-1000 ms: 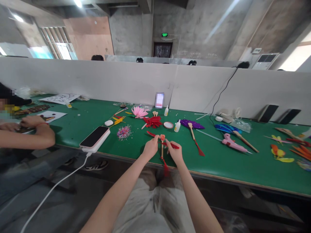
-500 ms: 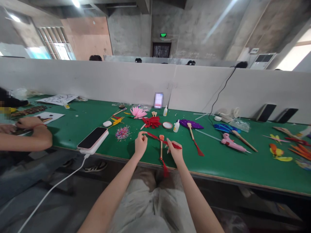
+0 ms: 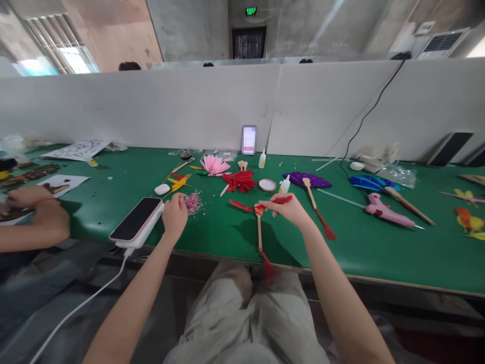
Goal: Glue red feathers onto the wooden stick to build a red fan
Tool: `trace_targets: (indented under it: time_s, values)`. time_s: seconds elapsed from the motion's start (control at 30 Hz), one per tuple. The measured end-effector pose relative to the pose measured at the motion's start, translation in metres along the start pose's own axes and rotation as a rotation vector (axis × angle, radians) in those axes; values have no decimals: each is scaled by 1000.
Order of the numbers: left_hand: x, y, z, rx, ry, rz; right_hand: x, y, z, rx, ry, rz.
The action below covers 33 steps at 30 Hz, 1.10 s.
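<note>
My left hand (image 3: 175,216) is at the near-left edge of a pile of small pink and multicoloured bits (image 3: 194,203). Its fingers are pinched together; anything between them is hidden. My right hand (image 3: 287,210) grips a narrow red strip (image 3: 283,200) above the head of a wooden stick. More red (image 3: 241,205) reaches out left of that head; whether it is the same piece I cannot tell. The wooden stick (image 3: 259,232) lies pointing toward me, with an orange-red patch on its head and a red tassel (image 3: 267,265) hanging over the table edge.
Behind lie a red petal cluster (image 3: 242,181), a pink flower (image 3: 212,165), a round lid (image 3: 267,185) and a glue bottle (image 3: 284,184). Rightward are a purple fan (image 3: 307,179) and a pink glue gun (image 3: 390,211). A phone (image 3: 137,220) and another person's arm (image 3: 34,227) are left.
My left hand has let go of the red strip and moved left to the pile of bits. My right hand has shifted up, keeping hold of the red strip. The view has tilted down.
</note>
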State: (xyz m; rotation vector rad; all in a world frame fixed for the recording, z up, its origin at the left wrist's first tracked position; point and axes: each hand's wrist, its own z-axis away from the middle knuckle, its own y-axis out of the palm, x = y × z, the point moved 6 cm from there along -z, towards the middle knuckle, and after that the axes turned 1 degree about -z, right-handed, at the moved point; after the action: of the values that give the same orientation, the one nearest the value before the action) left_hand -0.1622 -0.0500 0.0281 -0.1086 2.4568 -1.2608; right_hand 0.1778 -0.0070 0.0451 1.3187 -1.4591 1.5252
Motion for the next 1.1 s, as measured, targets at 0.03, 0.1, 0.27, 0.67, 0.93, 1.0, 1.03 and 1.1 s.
trace_targets:
  time_s: [0.03, 0.1, 0.27, 0.67, 0.93, 1.0, 1.03, 1.1]
  values:
    - [4, -2, -2, -30, -39, 5, 9, 0, -5, 60, -20, 25]
    - [7, -4, -7, -77, -63, 5, 24, 2, -13, 157, -48, 78]
    - [-14, -10, -21, -126, 53, 1, 44, 4, -31, 246, -94, 179]
    - [-177, 22, 19, 1026, 334, 861, 29, 16, -56, 205, -72, -47]
    - [-188, 52, 3, 970, 121, 1010, 0, -5, -63, 34, 15, -194]
    - [-188, 57, 4, 957, 73, 1055, -4, 1, -60, 69, 56, -247]
    - [-187, 60, 6, 977, 48, 1088, -6, 4, -58, 78, 73, -276]
    - [-183, 63, 9, 1006, -2, 1154, -7, 11, -55, 122, 97, -313]
